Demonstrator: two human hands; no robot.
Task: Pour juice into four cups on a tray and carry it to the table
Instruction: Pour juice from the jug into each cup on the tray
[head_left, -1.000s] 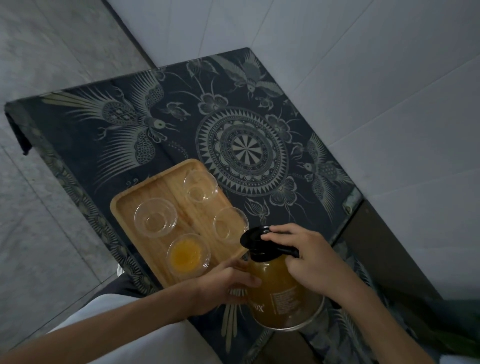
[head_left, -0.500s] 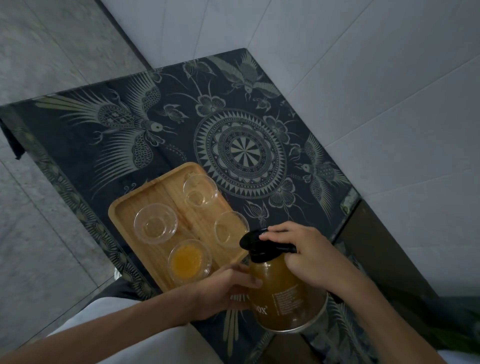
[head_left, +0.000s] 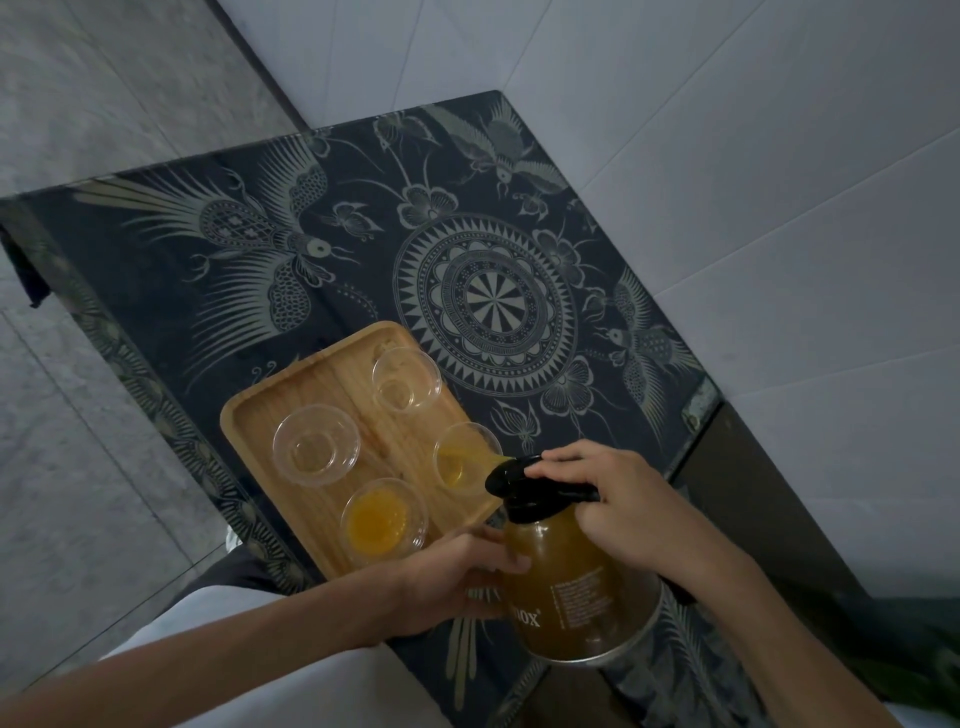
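Juice (head_left: 470, 456) runs in a thin stream from the black spout of the glass jug (head_left: 566, 582) into the right-hand cup (head_left: 464, 457), one of four clear cups standing on the wooden tray (head_left: 260, 415). The jug is tipped toward the tray, its base lifted and its spout just above that cup's rim, apparently so the stream falls a short way and does not splash. The right hand (head_left: 618, 499) curls its fingers round the black handle at the lid, with fingertips resting on top of the lid, likely to keep it seated during the tilt. The left hand (head_left: 462, 577) grips the jug's lower body, fingers wrapped against the glass, seemingly to steady the weight and meter the angle. The nearest cup (head_left: 383, 517) already holds orange juice; the left cup (head_left: 316, 446) and the far cup (head_left: 406, 379) look empty. The tray sits on a dark patterned tablecloth (head_left: 311, 249), close to the person's edge, which keeps all four cups within easy reach.
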